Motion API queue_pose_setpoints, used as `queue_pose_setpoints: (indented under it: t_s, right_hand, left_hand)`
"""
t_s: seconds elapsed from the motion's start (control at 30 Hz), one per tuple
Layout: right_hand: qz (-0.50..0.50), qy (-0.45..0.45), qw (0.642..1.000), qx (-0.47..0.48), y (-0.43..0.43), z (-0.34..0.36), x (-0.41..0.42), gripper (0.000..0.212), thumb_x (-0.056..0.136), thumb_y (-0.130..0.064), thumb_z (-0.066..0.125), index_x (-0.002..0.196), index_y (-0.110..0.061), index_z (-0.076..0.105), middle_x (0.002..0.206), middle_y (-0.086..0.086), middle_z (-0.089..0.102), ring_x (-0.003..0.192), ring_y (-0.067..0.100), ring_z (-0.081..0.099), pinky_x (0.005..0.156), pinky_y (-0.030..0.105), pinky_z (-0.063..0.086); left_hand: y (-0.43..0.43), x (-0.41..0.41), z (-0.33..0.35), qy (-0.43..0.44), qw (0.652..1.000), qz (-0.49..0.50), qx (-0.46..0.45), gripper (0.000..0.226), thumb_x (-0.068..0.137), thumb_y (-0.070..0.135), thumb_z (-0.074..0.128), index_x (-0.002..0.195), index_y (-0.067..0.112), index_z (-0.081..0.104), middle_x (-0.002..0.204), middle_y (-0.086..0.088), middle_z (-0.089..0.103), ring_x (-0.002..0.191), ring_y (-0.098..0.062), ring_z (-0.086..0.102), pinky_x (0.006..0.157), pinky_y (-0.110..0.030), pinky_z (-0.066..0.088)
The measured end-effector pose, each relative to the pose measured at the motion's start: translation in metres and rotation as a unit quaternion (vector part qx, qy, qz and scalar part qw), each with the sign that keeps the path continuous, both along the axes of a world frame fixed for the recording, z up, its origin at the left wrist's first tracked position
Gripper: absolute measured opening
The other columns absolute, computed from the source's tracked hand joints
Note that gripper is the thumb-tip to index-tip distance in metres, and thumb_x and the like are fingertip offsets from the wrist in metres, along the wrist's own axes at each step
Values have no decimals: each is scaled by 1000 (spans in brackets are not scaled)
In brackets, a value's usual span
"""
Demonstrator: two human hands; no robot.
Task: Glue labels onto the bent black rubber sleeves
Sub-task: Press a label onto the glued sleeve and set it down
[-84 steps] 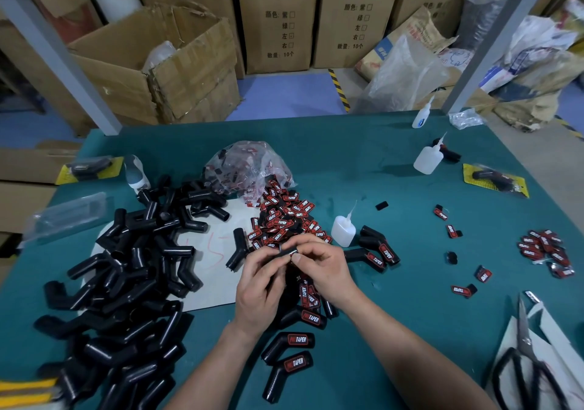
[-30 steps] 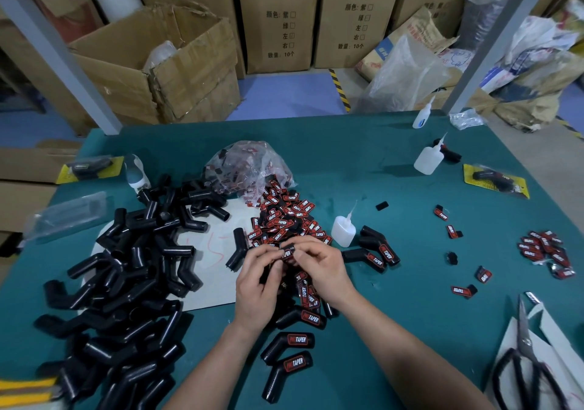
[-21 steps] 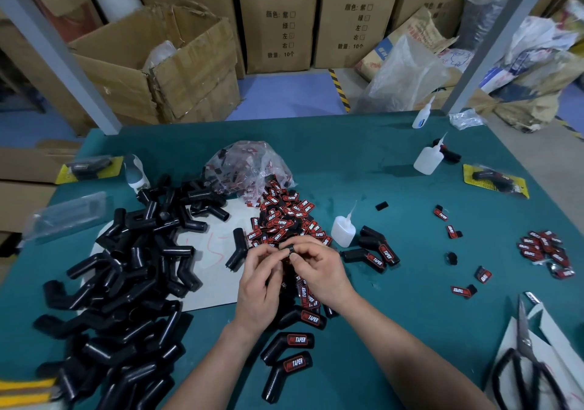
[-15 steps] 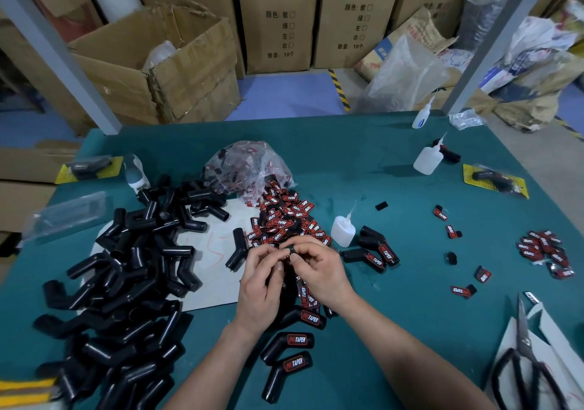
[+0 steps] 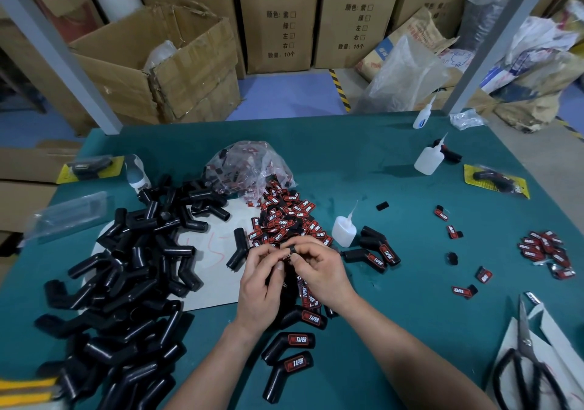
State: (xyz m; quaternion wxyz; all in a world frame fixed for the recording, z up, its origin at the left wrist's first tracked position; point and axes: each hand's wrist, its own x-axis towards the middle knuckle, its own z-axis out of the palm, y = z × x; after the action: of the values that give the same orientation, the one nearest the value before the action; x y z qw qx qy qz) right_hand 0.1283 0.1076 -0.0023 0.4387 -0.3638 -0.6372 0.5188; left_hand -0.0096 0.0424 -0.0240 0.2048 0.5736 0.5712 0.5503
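Observation:
My left hand (image 5: 260,286) and my right hand (image 5: 319,272) meet over the middle of the green table (image 5: 363,163). Between their fingertips they pinch a bent black rubber sleeve (image 5: 289,251), mostly hidden by the fingers. A heap of red and black labels (image 5: 286,217) lies just behind the hands. A large pile of unlabelled black sleeves (image 5: 126,277) covers the left side. Labelled sleeves (image 5: 295,343) lie near my wrists, and two more labelled sleeves (image 5: 377,251) sit to the right. A small glue bottle (image 5: 343,229) stands beside the heap.
A clear bag of labels (image 5: 249,166) sits behind the heap. Two more glue bottles (image 5: 428,160) stand at the back right. Loose labels (image 5: 545,248) lie scattered on the right. Scissors (image 5: 526,362) rest at the front right corner. Cardboard boxes (image 5: 164,62) stand beyond the table.
Both hands have stayed over the label heap, turning and pressing the small piece between their fingertips. Nothing else on the table has moved.

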Motion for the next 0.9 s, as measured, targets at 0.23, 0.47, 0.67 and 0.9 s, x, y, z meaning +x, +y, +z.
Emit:
queue_pose_setpoints:
  t_s: [0.23,0.47,0.67,0.9]
  right_hand:
    - [6,-4,1000,2,0,2,1,16,93,-12,63,95,-23,75,113,-7,70,108,22,68,93,27,54]
    - [10,0,1000,2,0,2,1,14,94,-12,63,95,-21,74,113,-6,70,108,22,68,93,28,54]
    - [-6,39,999,-23,-1,3,-1,11,91,-14,64,90,-13,75,111,-1,72,107,25,68,95,38,55]
    - [-17,63,996,-57,-5,11,-4,21,88,-15,69,73,-30,73,106,4,74,103,23,69,94,32,53]
  left_hand:
    - [0,0,-1,1,1000,5,3,29,102,19,50,124,19,69,123,4,55,118,-9,57,102,-19,45]
    - [1,0,-4,-3,1000,10,9,29,102,19,50,124,17,69,124,4,55,119,-6,56,103,-16,42]
    - [3,1,-10,-78,996,32,39,20,104,32,57,120,45,58,122,14,62,117,-18,62,103,-29,47]
    - [3,0,-15,-53,995,25,75,12,104,33,62,115,34,58,125,11,64,115,-21,66,101,-31,51]
